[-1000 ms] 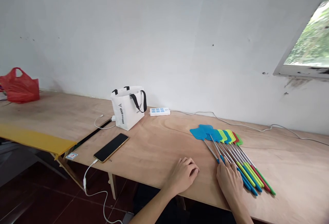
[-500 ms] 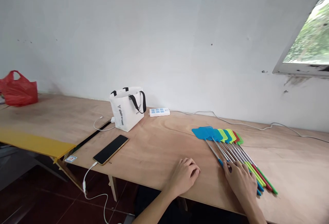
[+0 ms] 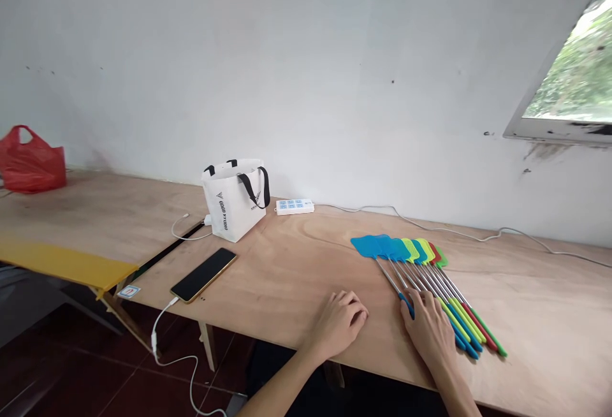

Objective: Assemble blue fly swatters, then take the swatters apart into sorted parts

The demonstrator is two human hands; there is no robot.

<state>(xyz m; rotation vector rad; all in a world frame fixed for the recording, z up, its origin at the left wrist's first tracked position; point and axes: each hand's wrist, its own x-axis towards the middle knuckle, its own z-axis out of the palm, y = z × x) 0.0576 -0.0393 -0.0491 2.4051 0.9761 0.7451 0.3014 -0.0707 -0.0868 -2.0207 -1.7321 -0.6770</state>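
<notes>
To my far left, a red plastic bag (image 3: 33, 163) sits on a wooden table (image 3: 129, 213) with a yellow front edge (image 3: 67, 263). Past a dark gap, on my table (image 3: 287, 264), a black-faced phone (image 3: 203, 275) lies with a white cable (image 3: 153, 340) at its near end. Behind it stands a white tote bag (image 3: 234, 210), then a power strip (image 3: 295, 206) with 6 blue patches. My left hand (image 3: 337, 324) rests on the wood, loosely curled, gripping nothing I can see. My right hand (image 3: 430, 328) lies over the blue handles at the left of the fly swatters (image 3: 419, 251), which form a slanting row, heads toward the wall (image 3: 335, 85); I can't tell whether my fingers close around any.
</notes>
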